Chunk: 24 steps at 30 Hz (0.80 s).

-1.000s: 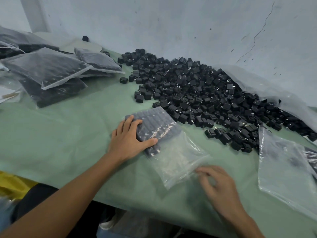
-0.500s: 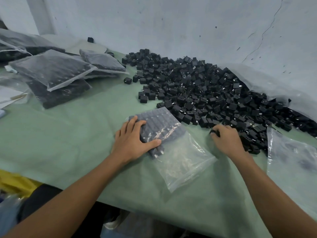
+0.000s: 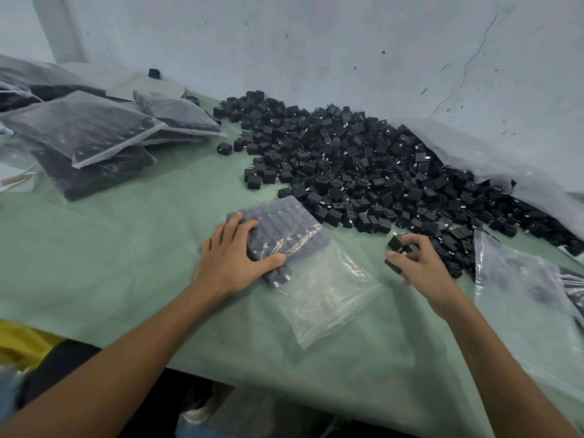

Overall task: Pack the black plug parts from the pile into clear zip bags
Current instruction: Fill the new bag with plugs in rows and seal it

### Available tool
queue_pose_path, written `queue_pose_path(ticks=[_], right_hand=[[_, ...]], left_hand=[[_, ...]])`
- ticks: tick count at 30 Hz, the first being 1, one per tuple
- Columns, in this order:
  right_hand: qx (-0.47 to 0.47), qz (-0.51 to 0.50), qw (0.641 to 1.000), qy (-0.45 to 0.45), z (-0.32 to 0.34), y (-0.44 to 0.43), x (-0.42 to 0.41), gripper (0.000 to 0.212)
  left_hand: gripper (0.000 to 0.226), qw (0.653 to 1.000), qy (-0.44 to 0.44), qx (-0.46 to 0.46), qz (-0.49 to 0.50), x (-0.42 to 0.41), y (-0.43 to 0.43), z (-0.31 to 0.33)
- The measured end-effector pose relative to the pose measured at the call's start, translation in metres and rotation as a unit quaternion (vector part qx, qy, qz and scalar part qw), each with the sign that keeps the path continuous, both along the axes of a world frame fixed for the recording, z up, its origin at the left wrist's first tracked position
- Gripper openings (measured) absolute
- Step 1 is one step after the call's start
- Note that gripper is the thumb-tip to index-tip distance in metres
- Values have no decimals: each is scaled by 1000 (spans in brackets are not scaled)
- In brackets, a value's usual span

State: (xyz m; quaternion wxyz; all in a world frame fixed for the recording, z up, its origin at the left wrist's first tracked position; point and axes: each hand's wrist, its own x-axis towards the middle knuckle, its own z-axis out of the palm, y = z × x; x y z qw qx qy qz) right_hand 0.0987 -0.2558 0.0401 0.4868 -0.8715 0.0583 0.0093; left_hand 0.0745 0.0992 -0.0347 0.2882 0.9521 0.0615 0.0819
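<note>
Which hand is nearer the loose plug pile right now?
Right. The right hand, holding plugs, is at the near edge of the pile; the left hand rests on the bag, farther off.

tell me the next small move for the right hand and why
Probably carry the plug parts in the right hand across to the empty end of the zip bag and slide them in: the hand grips them beside the pile, and the left hand lies flat on the filled part.
</note>
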Motion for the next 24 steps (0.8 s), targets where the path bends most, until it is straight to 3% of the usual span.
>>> queue_pose_path(ticks=[2, 7, 14, 16, 19, 21, 22, 24], right_hand=[[52, 38, 998, 16, 5, -5, -30, 11], [61, 199, 966, 153, -2, 16, -100, 10], [246, 116, 950, 152, -17, 94, -96, 20], [354, 73, 922, 140, -16, 103, -87, 22], [527, 12, 836, 151, -14, 110, -76, 23], [582, -1, 795, 172, -13, 117, -71, 14], [576, 0, 797, 180, -15, 121, -69, 11], [491, 27, 853, 172, -22, 125, -70, 15]], left_hand=[[109, 1000, 0, 0, 1, 0, 0, 0], [108, 1000, -1, 3, 0, 2, 0, 0], [109, 1000, 5, 3, 0, 1, 0, 0], [109, 1000, 8, 3, -2, 1, -1, 1], [108, 1000, 8, 4, -2, 1, -1, 2], [109, 1000, 8, 4, -3, 0, -1, 3], [108, 1000, 8, 5, -4, -1, 0, 3], [107, 1000, 8, 6, -7, -1, -1, 3]])
